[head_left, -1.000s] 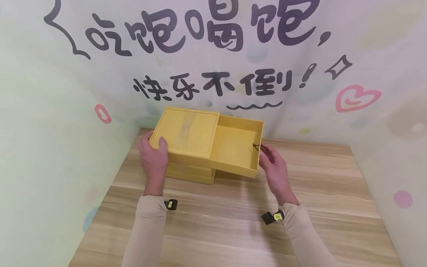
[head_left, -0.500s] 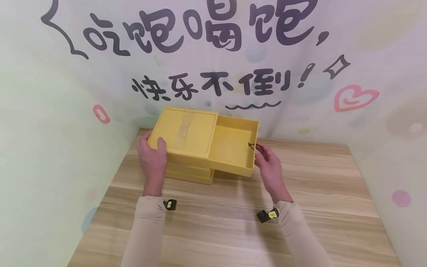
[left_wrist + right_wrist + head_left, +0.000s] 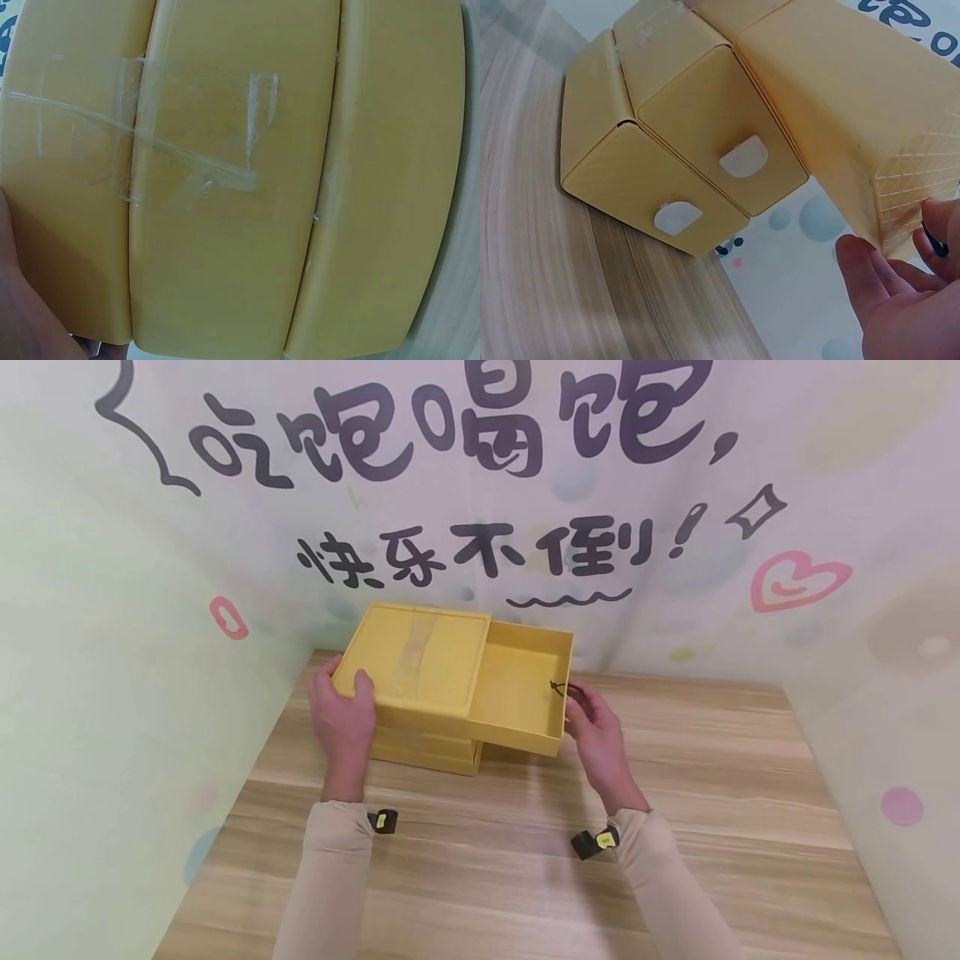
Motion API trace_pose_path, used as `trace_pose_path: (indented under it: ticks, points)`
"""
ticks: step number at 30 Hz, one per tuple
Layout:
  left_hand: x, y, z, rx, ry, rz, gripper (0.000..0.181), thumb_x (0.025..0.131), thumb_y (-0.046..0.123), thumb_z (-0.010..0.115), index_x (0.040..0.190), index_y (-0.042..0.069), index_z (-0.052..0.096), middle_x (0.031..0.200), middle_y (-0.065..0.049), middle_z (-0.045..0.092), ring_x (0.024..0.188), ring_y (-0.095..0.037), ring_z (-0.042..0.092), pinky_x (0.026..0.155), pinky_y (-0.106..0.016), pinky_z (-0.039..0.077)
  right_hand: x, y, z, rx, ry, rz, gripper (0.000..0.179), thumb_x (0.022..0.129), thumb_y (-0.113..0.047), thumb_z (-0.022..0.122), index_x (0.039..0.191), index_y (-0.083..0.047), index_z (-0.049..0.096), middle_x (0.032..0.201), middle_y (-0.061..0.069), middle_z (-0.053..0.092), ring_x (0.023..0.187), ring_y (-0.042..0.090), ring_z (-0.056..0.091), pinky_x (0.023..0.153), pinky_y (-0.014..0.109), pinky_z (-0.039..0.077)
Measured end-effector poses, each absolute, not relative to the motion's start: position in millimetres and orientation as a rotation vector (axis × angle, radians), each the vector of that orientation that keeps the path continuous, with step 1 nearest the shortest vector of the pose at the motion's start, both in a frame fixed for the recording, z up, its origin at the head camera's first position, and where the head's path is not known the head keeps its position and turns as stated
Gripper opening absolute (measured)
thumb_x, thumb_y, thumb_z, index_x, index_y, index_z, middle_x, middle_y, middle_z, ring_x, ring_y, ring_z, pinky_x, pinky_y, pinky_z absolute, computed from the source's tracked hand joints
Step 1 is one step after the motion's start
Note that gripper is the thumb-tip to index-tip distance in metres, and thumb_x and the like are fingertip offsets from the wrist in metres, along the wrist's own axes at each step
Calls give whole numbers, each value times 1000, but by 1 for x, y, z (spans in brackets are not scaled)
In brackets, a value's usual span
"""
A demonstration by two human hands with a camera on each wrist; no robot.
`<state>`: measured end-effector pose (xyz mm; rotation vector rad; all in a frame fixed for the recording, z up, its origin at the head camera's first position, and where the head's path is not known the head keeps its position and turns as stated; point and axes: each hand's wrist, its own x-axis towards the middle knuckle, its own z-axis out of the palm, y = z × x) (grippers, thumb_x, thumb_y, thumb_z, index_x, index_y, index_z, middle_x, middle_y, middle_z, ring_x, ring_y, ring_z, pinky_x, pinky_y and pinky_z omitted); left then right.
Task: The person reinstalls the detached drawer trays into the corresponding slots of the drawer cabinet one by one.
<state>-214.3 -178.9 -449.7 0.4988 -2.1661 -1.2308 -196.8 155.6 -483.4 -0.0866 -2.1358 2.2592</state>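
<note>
A yellow three-tier drawer unit (image 3: pixel 412 652) stands on the table, tape running over its top and side. My left hand (image 3: pixel 345 710) grips its left end, thumb on top and fingers round the far side. The top drawer (image 3: pixel 521 689) sticks out to the right, and nothing lies in it. At its front panel (image 3: pixel 919 180), my right hand (image 3: pixel 597 739) has curled fingers round the dark cord loop (image 3: pixel 934 240), with fingertips against the panel. Below, in the right wrist view, two closed drawers carry white tab handles (image 3: pixel 744 156).
The unit stands on a wood-grain table (image 3: pixel 480 860), close to the back wall (image 3: pixel 675 635) with dark lettering. Pale side walls rise at left and right. A small black camera (image 3: pixel 386 821) sits on the left wrist, another (image 3: pixel 585 845) on the right.
The top drawer has slid a little to the left, further into the unit, and my right hand has moved with it. My left hand keeps its grip on the unit.
</note>
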Motion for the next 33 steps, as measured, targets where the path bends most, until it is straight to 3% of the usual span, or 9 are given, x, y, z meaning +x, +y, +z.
trace_pose_path:
  ticks: [6, 20, 27, 33]
  points:
    - [-214, -178, -450, 506, -2170, -1232, 51, 93, 34, 60, 136, 8, 58, 132, -17, 58, 121, -36, 55, 100, -50, 45, -197, 153, -482, -97, -2156, 2268, 40, 107, -18, 49, 146, -9, 49, 144, 11, 58, 118, 15, 64, 97, 34, 58]
    - [-215, -178, -452, 502, -2164, -1234, 50, 92, 34, 60, 135, 8, 58, 131, -17, 58, 119, -36, 56, 98, -50, 45, -203, 147, -485, -9, -2156, 2294, 41, 107, -17, 48, 147, -5, 48, 145, 14, 57, 114, 14, 65, 92, 27, 59]
    - [-215, -179, -450, 501, -2148, -1226, 50, 92, 33, 60, 134, 7, 59, 130, -18, 59, 116, -36, 57, 96, -49, 46, -208, 143, -486, 2, -2212, 2277, 41, 108, -20, 48, 147, -9, 48, 145, 12, 57, 124, 26, 61, 95, 34, 59]
    - [-215, -179, -450, 508, -2160, -1220, 50, 92, 33, 60, 135, 8, 59, 131, -17, 59, 119, -36, 56, 100, -50, 45, -209, 140, -487, 21, -2244, 2254, 42, 107, -25, 51, 146, -11, 49, 146, 9, 58, 124, 27, 62, 96, 36, 58]
